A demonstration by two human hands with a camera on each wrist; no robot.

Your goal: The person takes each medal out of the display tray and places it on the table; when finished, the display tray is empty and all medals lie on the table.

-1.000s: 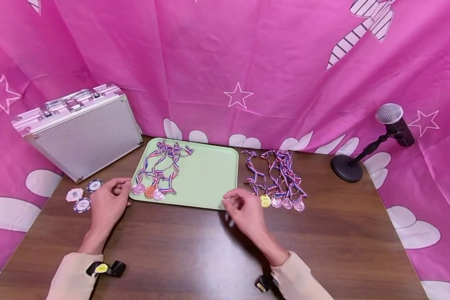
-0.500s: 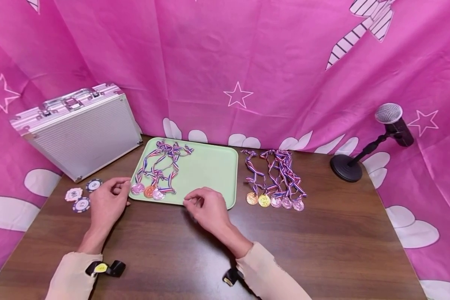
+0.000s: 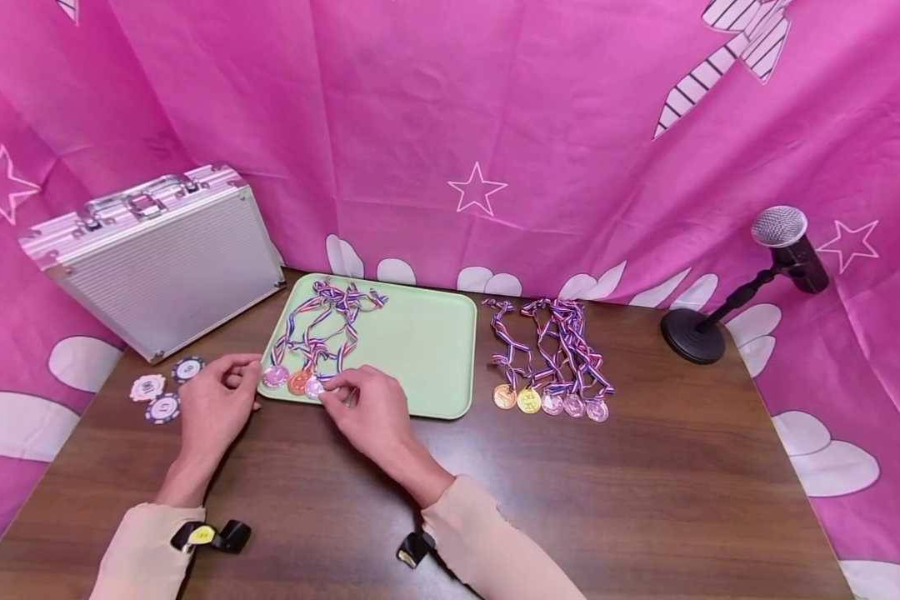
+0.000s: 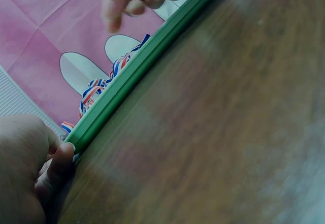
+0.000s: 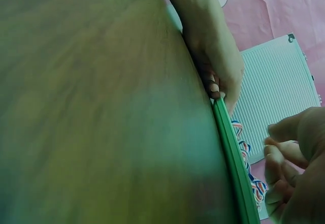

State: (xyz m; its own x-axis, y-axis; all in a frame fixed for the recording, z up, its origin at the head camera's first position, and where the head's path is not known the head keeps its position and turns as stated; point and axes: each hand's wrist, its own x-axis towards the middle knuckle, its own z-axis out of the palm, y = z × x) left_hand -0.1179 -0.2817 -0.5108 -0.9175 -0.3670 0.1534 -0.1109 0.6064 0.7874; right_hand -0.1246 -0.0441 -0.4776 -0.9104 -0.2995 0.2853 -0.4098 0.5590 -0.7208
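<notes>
A green tray (image 3: 427, 350) lies at the table's middle back. On its left part lie three medals (image 3: 298, 382) with striped ribbons (image 3: 322, 325). My left hand (image 3: 217, 400) grips the tray's front left corner, fingers curled at the rim (image 4: 142, 66). My right hand (image 3: 363, 408) reaches across the tray's front edge. Its loosely curled fingertips (image 3: 328, 389) are right beside the rightmost medal (image 3: 315, 387), and nothing shows between them in the right wrist view. Several more medals (image 3: 551, 402) lie in a row on the table right of the tray.
A silver ribbed case (image 3: 157, 258) stands at the back left, with three poker chips (image 3: 161, 392) in front of it. A microphone (image 3: 780, 229) on a black stand (image 3: 690, 333) is at the back right. Pink cloth hangs behind the brown wooden table (image 3: 607, 500).
My right hand has moved left along the tray's front edge, from near the medals on the table to the medals on the tray. The left hand has stayed at the tray's corner.
</notes>
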